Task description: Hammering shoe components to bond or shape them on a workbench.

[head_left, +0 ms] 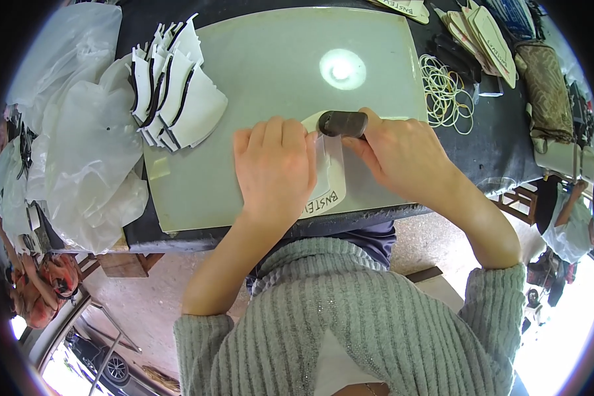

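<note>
A cream flat template [337, 173] with dark handwriting on its near edge lies on the pale green mat [244, 53], a white or clear piece in its middle. My left hand [274, 165] bears down on the template's left side, fingers together and bent, their tips hidden. My right hand [402, 155] grips a short dark cylindrical tool [342, 123] between thumb and fingers, over the template's far part. The tool's working end cannot be made out. At the mat's far left lies a fanned stack of white curved pieces [195, 105] with black edges.
Crumpled clear plastic bags [79, 152] cover the table's left side. Right of the mat lie a tangle of pale elastic bands [445, 92], several cream templates [485, 39] and a patterned brown roll [544, 89]. Other people [43, 284] sit at far left and right.
</note>
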`<move>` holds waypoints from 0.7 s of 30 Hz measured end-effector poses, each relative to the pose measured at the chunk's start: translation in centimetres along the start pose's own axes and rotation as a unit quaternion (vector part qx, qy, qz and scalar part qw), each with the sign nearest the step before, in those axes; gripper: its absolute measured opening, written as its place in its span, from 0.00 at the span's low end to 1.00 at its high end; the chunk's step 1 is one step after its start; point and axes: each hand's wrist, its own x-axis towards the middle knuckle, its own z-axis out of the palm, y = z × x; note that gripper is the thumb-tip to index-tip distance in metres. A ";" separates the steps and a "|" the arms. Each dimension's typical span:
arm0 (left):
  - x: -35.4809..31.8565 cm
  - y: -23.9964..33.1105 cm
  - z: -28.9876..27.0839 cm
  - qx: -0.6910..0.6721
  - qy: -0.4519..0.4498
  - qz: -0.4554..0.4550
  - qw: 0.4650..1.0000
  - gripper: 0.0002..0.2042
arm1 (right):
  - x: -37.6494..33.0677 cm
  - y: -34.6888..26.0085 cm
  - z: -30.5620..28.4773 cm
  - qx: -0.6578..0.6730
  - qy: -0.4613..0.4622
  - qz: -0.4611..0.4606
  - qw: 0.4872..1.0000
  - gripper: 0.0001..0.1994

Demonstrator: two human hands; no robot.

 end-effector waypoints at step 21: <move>-1.5 -2.1 -1.2 -0.077 0.038 0.158 0.984 0.13 | 0.6 -0.2 -2.1 -0.003 -0.060 -0.027 0.998 0.18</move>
